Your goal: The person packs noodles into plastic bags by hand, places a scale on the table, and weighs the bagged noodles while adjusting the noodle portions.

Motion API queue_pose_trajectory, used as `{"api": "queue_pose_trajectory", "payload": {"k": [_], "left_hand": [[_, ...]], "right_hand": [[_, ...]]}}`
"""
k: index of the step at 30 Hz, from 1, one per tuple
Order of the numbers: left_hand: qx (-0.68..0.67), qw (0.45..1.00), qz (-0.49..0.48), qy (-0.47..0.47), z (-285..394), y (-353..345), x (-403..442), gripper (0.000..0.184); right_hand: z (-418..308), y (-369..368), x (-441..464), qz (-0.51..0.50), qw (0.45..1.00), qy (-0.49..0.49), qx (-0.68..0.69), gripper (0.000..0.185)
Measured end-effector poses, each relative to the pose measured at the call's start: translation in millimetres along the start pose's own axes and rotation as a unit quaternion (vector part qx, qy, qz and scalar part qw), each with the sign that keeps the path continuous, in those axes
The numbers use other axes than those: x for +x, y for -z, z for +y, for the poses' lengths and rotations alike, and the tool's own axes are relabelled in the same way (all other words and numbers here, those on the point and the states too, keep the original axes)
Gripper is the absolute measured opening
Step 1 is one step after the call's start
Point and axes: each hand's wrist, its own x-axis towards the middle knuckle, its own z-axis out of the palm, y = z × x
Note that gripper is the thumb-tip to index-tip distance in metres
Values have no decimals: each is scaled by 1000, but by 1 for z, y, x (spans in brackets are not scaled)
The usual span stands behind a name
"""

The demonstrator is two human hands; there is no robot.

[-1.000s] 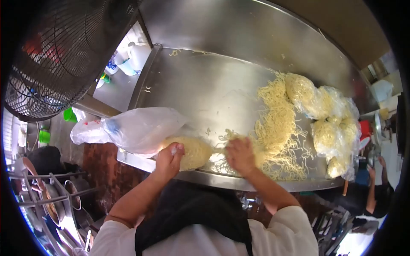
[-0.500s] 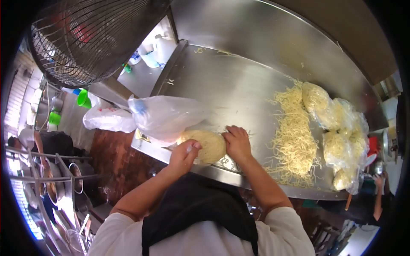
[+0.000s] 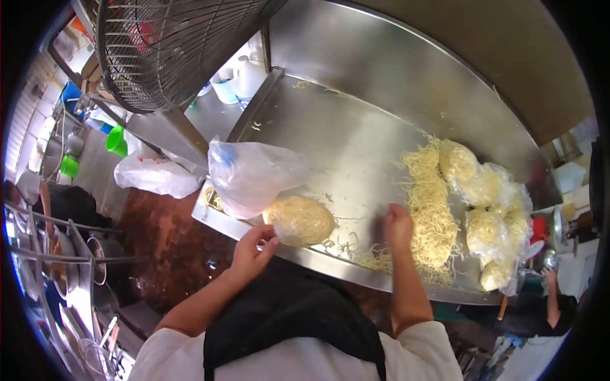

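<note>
A clear bag full of noodles lies near the front edge of the metal tray. My left hand is at its lower left side, thumb and index finger curled around a bit of the bag's plastic. Behind it lies a large translucent plastic bag. My right hand is over the tray, its fingers curled in; whatever they hold, if anything, is hidden. Just right of it stretches a long pile of loose noodles. Several filled noodle bags are heaped at the tray's right end.
A fan with a wire cage stands at the upper left. White containers sit behind the tray's left corner. Racks with pans are at the lower left. Another person's arm shows at the far right.
My right hand has left the filled bag and moved right, toward the loose pile. My left hand has shifted slightly down and left. The camera view has turned a little.
</note>
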Motion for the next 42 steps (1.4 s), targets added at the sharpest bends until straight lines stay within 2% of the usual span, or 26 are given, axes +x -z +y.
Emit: {"api": "queue_pose_trajectory", "payload": {"k": [1,2,3,4,6,9,10,11,12,13,15,18,19,23,27,31,34,37,40,42], "left_hand": [[13,1000,-7,-27,-7,-1,1,24],[14,999,-30,-23,-3,-1,2,23],[15,998,-52,-18,5,1,4,22],[17,997,-74,-14,9,2,5,21],[39,995,-87,-12,9,2,4,20],[32,995,-96,-11,4,1,0,19],[22,994,-102,-12,-1,1,-3,19],[-26,994,-103,-12,-19,-2,-5,18],[-38,993,-109,0,-24,-1,-7,18],[-48,992,-115,13,-28,-1,-9,17],[-68,990,-119,34,-26,1,-12,16],[-51,991,-127,6,-16,5,-13,16],[-49,991,-128,-4,-19,6,-14,16],[-22,990,-138,-22,-26,9,-18,16],[23,986,-164,-12,-21,14,-22,17],[14,984,-177,7,-37,18,-18,17],[34,991,-124,37,-63,21,-1,17],[-126,971,-93,180,-66,33,11,20],[-140,970,-86,181,-60,38,17,19],[-104,972,-91,189,-55,39,21,19]], "right_hand": [[-14,-6,-7,-9,998,42,38,21],[-31,-4,-10,-17,991,127,31,26],[-38,-11,-15,-5,987,156,26,28],[-58,-5,-19,-65,993,75,58,26],[-69,-9,-24,-117,989,33,88,23],[-94,0,-32,-166,977,29,128,27],[-108,8,-34,-204,970,40,130,37],[-115,5,-38,-242,957,73,140,53],[-125,6,-39,-239,941,201,131,67],[-141,4,-41,-268,921,251,130,73],[-165,2,-55,-233,923,291,95,73],[-186,-13,-64,-218,934,275,75,69],[-192,-14,-66,-195,936,282,80,52],[-193,-19,-71,-213,939,259,72,32],[-185,-25,-72,-207,941,252,95,29],[-188,-27,-75,-122,945,291,85,30],[-183,-31,-78,-107,946,293,86,32],[-180,-34,-78,-111,948,286,88,34],[-179,-33,-78,-112,948,284,88,34],[-178,-34,-78,-111,948,284,94,33]]}}
